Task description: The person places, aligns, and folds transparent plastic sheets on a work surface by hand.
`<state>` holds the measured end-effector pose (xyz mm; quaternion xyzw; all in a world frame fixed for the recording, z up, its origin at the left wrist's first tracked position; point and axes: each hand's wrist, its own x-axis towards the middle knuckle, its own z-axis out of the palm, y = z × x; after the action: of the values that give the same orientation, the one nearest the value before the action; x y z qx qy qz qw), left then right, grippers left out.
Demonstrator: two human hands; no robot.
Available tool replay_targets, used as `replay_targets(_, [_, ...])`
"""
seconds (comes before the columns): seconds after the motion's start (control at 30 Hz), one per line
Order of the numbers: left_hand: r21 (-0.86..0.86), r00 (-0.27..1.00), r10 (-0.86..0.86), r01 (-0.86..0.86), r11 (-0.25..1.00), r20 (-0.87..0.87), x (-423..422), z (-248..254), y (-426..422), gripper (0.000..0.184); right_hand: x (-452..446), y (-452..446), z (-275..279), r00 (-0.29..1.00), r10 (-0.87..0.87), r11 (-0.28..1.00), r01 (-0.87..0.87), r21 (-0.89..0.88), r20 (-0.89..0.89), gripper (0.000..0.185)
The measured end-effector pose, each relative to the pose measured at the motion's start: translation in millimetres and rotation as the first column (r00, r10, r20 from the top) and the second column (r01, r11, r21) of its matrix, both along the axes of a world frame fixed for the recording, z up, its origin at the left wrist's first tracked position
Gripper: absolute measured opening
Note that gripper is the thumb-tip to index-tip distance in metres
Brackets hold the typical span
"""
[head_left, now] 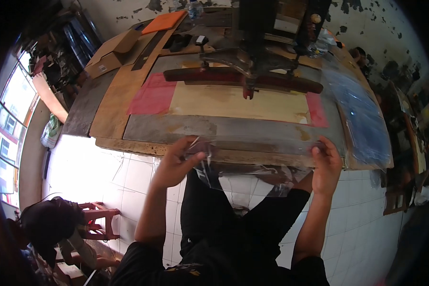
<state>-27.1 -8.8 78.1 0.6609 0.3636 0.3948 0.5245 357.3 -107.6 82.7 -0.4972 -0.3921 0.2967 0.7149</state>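
A clear plastic sheet is stretched between my two hands in front of the table edge, its lower part hanging loose above my lap. My left hand pinches its left end between thumb and fingers. At the right end, my right hand grips it the same way. Beyond the sheet, a machine with a dark red horizontal bar stands over a pale yellow panel. Pink strips border the panel on both sides. Neither hand touches the machine.
A stack of bluish clear plastic sheets lies on the table's right side. At the left are a cardboard box and an orange folder. Another person is at lower left, beside a red stool.
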Motion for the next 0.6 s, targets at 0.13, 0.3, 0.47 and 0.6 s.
replay_targets(0.13, [-0.034, 0.998, 0.056, -0.056, 0.998, -0.009, 23, -1, -3, 0.043, 16, -7, -19, 0.990, -0.054, 0.998, 0.056, 0.009, -0.132, 0.040])
replay_targets(0.3, [-0.031, 0.998, 0.036, -0.035, 0.999, 0.042, 50, 13, -6, 0.035, 31, -11, -39, 0.989, -0.115, 0.993, 0.116, 0.002, -0.097, 0.040])
replay_targets(0.47, [-0.078, 0.996, 0.032, -0.025, 0.997, 0.079, 61, 17, -4, 0.034, 34, -12, -45, 0.978, -0.164, 0.986, 0.165, -0.004, -0.126, 0.038])
replay_targets(0.6, [-0.123, 0.972, 0.027, 0.002, 0.992, 0.233, 65, 15, -2, 0.030, 35, -12, -49, 0.978, -0.174, 0.985, 0.175, -0.003, -0.118, 0.036])
